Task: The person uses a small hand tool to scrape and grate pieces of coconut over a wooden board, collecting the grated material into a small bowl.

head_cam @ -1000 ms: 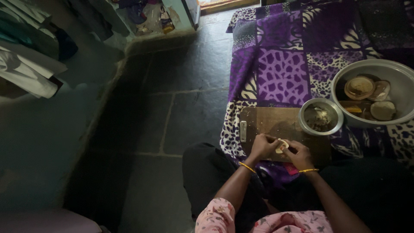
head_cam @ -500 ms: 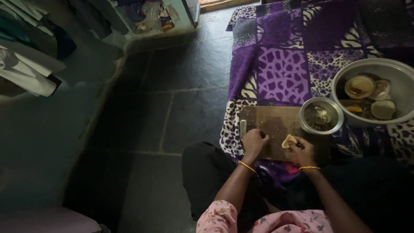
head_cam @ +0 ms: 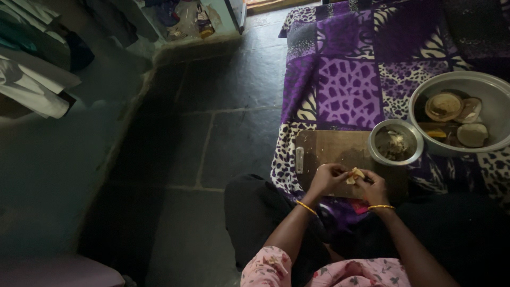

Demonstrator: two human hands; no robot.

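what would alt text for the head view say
Seen from above, a person's left hand and right hand together hold a small pale food piece over a wooden cutting board. A small steel bowl and larger bowl sit on a purple blanket.

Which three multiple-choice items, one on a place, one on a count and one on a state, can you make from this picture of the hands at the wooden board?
1. Where does the small metal bowl stand?
A. on the dark floor
B. at the right end of the wooden board
C. inside the large basin

2. How many gold bangles show on the wrists?
A. none
B. two
C. five

3. How is the pale piece of food held?
A. between both hands
B. lying alone on the cloth
C. sunk in the large basin

Answers:
1. B, the bowl sits on the board's right end, beside the large basin.
2. B, one bangle on each wrist.
3. A, the left hand and the right hand meet around it above the board.
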